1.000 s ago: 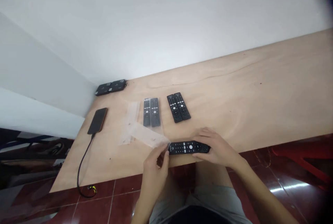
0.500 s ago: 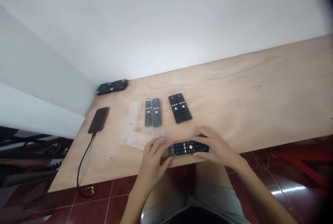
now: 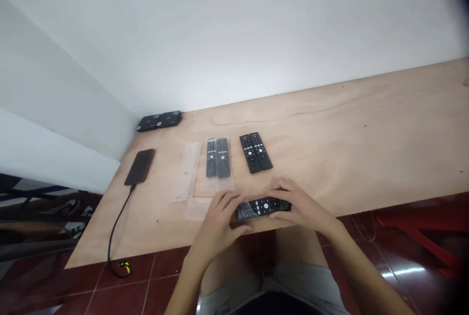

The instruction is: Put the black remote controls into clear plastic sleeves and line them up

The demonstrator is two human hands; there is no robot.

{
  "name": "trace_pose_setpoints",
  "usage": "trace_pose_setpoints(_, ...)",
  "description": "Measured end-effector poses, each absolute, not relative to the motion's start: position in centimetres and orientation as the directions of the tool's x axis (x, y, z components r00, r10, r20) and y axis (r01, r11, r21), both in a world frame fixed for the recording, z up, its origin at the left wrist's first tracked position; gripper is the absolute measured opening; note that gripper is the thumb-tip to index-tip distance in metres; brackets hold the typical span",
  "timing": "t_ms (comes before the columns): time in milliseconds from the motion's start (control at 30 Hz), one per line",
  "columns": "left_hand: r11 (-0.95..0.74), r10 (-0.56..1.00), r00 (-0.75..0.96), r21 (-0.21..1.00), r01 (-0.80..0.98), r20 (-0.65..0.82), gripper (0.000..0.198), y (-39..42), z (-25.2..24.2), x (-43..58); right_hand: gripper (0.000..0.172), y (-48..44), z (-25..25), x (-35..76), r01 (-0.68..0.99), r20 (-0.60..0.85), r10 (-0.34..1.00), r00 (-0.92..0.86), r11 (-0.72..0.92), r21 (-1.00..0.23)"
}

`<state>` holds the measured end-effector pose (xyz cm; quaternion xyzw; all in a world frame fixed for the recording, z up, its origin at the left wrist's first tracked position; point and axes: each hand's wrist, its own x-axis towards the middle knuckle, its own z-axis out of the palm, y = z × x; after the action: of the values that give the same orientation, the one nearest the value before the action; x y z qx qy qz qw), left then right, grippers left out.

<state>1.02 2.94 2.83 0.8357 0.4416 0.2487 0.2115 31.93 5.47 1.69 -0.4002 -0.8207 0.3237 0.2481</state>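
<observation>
Head view, right hand: the right hand (image 3: 302,206) is gripping the uncovered end of the held remote (image 3: 266,206), fingers along its far side, thumb along its near side.
Left hand: the left hand (image 3: 219,221) is curving around the other end, thumb and fingers standing apart; whether it is pinching film, I cannot tell.
Held remote: it is lying crosswise, buttons up, just beside the middle of the tabletop's (image 3: 340,158) front edge.
Clear sleeve: the clear sleeve (image 3: 244,211) is covering only the remote's left part.
Sleeve risk: the film could be bunching or splitting if the remote's end were catching it at a skew.
Edge risk: a loosening right-hand grip could be sending the remote over the front edge.
Beyond the hands: flat sleeves (image 3: 185,171) are lying toward the left edge, near a sleeved pair of remotes (image 3: 222,157); a bare pair of remotes (image 3: 255,153) is lying mid-tabletop.
Left edge: a phone (image 3: 139,167) is resting here, its cable (image 3: 116,227) hanging over the front edge; a snag could be dragging it.
Back left corner: two black boxes (image 3: 170,119) are sitting side by side.
</observation>
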Motion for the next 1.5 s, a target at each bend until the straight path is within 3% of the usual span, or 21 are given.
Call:
trace_pose_setpoints(167, -0.536, 0.833, 0.492, 0.584, 0.609, 0.252, 0.062, 2.9, 2.5, 0.5, 0.045, 5.4, 2.5, 31.4, 0.437, 0.135, 0.793, -0.594, 0.459, -0.774)
trace_pose_setpoints(367, -0.545, 0.831, 0.496, 0.549, 0.634, 0.252, 0.075, 3.1, 2.3, 2.5, 0.058, 5.8, 2.5, 30.3, 0.495, 0.098, 0.790, -0.605, 0.470, -0.731)
trace_pose_setpoints(467, -0.499, 0.858, 0.471, 0.557, 0.664, 0.207, 0.080, 3.2, 3.1, 1.9, 0.054, 5.8, 2.2, 30.6, 0.532, 0.090, 0.810, -0.579, 0.459, -0.712)
trace_pose_setpoints(933, -0.575, 0.810, 0.530, 0.516, 0.635, 0.250, 0.066, 3.3, 2.4, 3.9, 0.055, 5.9, 2.6, 29.9, 0.475, 0.088, 0.783, -0.615, 0.458, -0.751)
trace_pose_setpoints(1067, -0.512, 0.850, 0.489, 0.525, 0.680, 0.196, 0.073, 3.2, 2.9, 2.8, 0.068, 5.2, 2.1, 31.7, 0.489, 0.111, 0.863, -0.493, 0.380, -0.785)
trace_pose_setpoints(1233, -0.489, 0.865, 0.467, 0.514, 0.705, 0.182, 0.073, 2.8, 3.2, 1.0, 0.051, 3.7, 1.4, 34.1, 0.478, 0.124, 0.929, -0.349, 0.290, -0.829)
trace_pose_setpoints(1500, -0.560, 0.822, 0.525, 0.491, 0.668, 0.223, 0.063, 3.1, 2.5, 3.9, 0.055, 2.3, 1.3, 31.0, 0.345, 0.028, 0.944, -0.330, 0.148, -0.927)
